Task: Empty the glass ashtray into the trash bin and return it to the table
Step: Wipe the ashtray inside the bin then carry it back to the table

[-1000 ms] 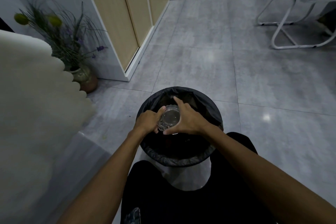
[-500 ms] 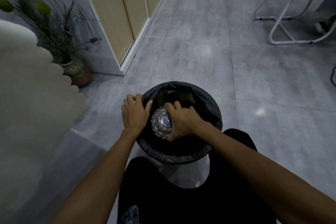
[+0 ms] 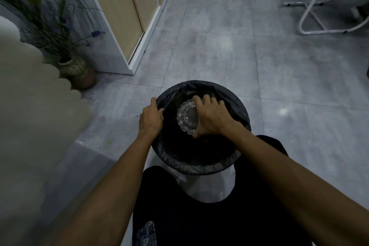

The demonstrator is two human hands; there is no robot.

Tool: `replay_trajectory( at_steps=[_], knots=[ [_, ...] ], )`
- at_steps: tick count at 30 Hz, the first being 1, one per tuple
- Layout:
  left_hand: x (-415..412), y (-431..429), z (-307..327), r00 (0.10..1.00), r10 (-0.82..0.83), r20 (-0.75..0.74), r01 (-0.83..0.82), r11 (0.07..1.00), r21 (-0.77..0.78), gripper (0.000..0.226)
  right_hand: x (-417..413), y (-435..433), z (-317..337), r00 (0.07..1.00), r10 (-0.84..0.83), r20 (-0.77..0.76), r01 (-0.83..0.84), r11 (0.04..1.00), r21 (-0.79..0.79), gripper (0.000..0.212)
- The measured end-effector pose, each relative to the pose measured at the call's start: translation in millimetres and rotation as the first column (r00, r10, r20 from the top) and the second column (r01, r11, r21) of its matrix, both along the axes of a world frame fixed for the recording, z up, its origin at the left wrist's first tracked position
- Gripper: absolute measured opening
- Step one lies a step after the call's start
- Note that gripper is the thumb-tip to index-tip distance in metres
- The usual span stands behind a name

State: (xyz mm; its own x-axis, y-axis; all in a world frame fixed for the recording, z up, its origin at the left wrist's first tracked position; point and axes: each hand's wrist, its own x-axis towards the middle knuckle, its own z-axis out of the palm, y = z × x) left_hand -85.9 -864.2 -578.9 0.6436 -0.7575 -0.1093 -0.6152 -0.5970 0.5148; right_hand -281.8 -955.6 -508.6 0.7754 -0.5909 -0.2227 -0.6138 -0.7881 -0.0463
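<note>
Head view, looking down: we see the trash bin (image 3: pixel 199 163), round, lined with a black bag, standing on grey floor tiles (image 3: pixel 219 46) between the person's dark-trousered legs. The right hand (image 3: pixel 211 117) grasps the glass ashtray (image 3: pixel 186 118) over the bin's open mouth; fingers curl over its far rim, thumb under the near edge. The ashtray is tipped on its side, its scalloped rim and hollow turned to the left. We cannot tell whether anything is in it. The left hand (image 3: pixel 150 119) rests on the bin's left rim, fingers closed over the bag's edge, gripping it. Left of the bin: a potted plant (image 3: pixel 60 26) in a glazed vase, a pale wavy-edged surface near it. Beyond: a wood-panelled cabinet (image 3: pixel 123 6). Far right: white tubular chair legs (image 3: pixel 311 16).
</note>
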Motion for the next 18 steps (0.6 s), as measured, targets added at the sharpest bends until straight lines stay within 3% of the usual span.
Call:
replay_trajectory(
  at_steps=[3,5,12,14,16,18],
  knots=[
    [-1,0,0,1.000,-0.001,0.009,0.001,1.000,0.006,0.024,13,18,1,0.951,0.281,-0.132,-0.260,0.953,0.157,0.132],
    [-3,0,-1,1.000,-0.009,0.007,0.009,1.000,0.003,0.023,22,23,0,0.892,0.397,-0.216,-0.363,0.914,0.181,0.134],
    [-7,1,4,1.000,-0.005,0.005,0.005,1.000,0.022,0.026,4,-10,21,0.993,0.103,-0.061,-0.105,0.994,-0.021,0.133],
    [-9,0,5,1.000,-0.002,0.005,0.002,1.000,0.023,0.025,10,10,13,0.960,0.248,-0.130,-0.237,0.967,0.099,0.132],
    [-9,1,3,1.000,-0.018,0.020,0.018,1.000,0.025,0.026,16,22,5,0.868,0.423,-0.262,-0.378,0.903,0.205,0.134],
    [-10,2,3,0.999,-0.032,0.039,0.031,0.999,0.035,0.026,14,13,9,0.875,0.427,-0.228,-0.402,0.904,0.148,0.133]
  ],
)
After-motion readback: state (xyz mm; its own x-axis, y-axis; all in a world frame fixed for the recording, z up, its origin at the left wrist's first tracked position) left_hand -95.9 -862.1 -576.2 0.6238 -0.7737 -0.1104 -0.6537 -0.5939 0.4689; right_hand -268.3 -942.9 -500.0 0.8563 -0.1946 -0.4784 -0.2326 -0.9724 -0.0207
